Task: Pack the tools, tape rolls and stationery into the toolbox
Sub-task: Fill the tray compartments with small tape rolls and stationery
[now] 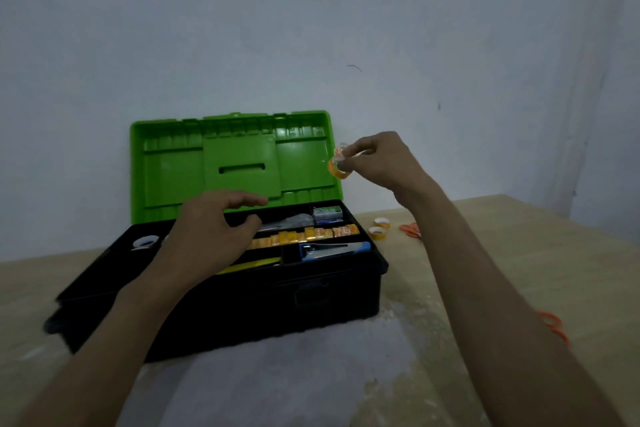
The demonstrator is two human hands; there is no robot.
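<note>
Toolbox (242, 295): black base, sitting on the tabletop (485, 253) close to the wall, its green lid (235, 159) standing open and upright behind it.

Upper tray, contents lying as follows:
- row of small yellow tape rolls (304, 236), running along a middle compartment;
- green staple boxes (327, 213), sitting in the far right corner compartment;
- blue and silver tool (332, 250), lying in the near right compartment;
- yellow-handled tool (249, 265), lying near the front and partly hidden by the left arm;
- white tape roll (143, 242), sitting in the left compartment.

Left hand (214, 236): hovering over the tray, fingers loosely spread and relaxed, gripping nothing.

Right hand (377, 159): raised beside the lid's right edge, fingertips pinching a small orange tape roll (337, 168).

Items waiting on the tabletop to the right of the box: two small tape rolls (379, 228), sitting just beside each other; orange scissors (412, 230), lying a little further right; a second orange pair (554, 326), lying nearer the front and partly covered by the right arm.
</note>
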